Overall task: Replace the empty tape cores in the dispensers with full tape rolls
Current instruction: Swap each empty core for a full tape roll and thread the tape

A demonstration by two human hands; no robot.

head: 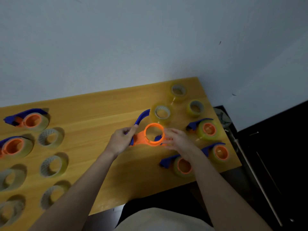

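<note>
Pale grey wall fills the upper half of the head view, and below it a yellow wooden table [100,107] runs at a slant, with a dark floor or cabinet off its right edge that is too dim to read.

Near the middle of the table the left hand [122,140] is closed around the blue handle of an orange-and-blue tape dispenser [146,137], thumb pressed on top; the handle's curved blue tip juts out above the fist. The dispenser's orange hub ring [154,134] stands bare, with no roll or core on it. The right hand [179,141] is beside the ring with fingers loosely spread and blurred; whether they touch the ring I cannot tell.

Just behind the ring lies a full clear tape roll [161,112], with two more full rolls [178,92] [195,108] further back. To the right sit three loaded dispensers [207,129] [220,152] [182,165]; the nearest is partly hidden by the right forearm.

On the left, two more loaded dispensers [31,120] [14,146] lie near the edge, the lower one cut off by the frame. Below and beside them are empty tape cores [50,137] [53,165] [52,195], and blurred rings at the far left [11,179] [10,212] are hard to make out.
</note>
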